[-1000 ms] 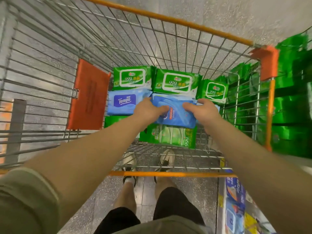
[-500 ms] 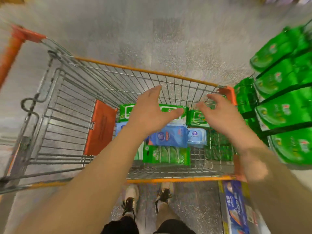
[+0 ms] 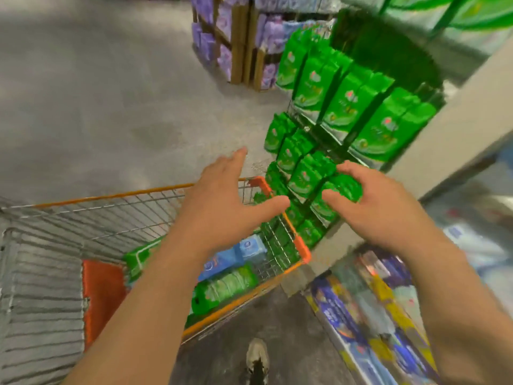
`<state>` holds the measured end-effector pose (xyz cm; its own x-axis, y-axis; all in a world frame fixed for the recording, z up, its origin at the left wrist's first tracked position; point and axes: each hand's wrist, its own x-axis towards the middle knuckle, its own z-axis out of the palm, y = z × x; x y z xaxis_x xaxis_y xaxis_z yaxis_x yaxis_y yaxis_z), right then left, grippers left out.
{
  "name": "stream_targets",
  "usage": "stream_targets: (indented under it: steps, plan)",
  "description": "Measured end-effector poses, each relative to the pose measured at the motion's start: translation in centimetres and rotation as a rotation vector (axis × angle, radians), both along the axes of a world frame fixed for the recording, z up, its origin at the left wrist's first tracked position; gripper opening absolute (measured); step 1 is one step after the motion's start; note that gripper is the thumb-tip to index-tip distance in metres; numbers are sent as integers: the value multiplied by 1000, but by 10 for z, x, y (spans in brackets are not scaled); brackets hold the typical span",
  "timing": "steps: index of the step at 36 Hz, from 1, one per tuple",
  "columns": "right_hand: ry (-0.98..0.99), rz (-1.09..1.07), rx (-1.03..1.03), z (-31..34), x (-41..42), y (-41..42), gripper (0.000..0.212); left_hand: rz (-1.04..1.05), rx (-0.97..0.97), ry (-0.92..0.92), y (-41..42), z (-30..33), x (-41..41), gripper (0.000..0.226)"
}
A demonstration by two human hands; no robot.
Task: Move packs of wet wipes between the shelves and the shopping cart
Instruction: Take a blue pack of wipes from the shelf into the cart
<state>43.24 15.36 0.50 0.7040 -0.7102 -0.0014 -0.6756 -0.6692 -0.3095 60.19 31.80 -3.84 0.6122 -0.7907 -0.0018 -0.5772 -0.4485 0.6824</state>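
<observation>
A: Both hands up by the shelf [image 3: 433, 151], nothing in them. Left hand [image 3: 222, 198] spread wide over the cart [image 3: 301, 247]; right hand [image 3: 380, 207] loosely curled just in front of a green pack [image 3: 345, 187], not gripping yet I think.

B: Other packs [image 3: 224, 290] lie in the cart. I'd clamp that shelf pack from both sides and pull it straight out so its neighbours don't tumble.

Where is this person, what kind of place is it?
Most likely a supermarket aisle: a wire shopping cart holding wipe packs, shelves stocked with rows of identical green packs, and more purple packaged goods displayed farther down.
</observation>
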Motion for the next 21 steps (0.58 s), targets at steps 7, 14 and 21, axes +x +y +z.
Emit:
stream_targets:
  steps: [7, 14, 21]
  plan:
    - [-78, -244, -74, 41, -113, 20, 61, -263, -93, -35, -32, 42, -78, 123]
    - [-129, -484, -165, 76, -247, 46, 61, -534, -163, -158, -65, 78, -185, 127]
    - [-180, -716, -170, 94, -392, 74, 66, -741, -269, -176, -87, 104, -317, 113]
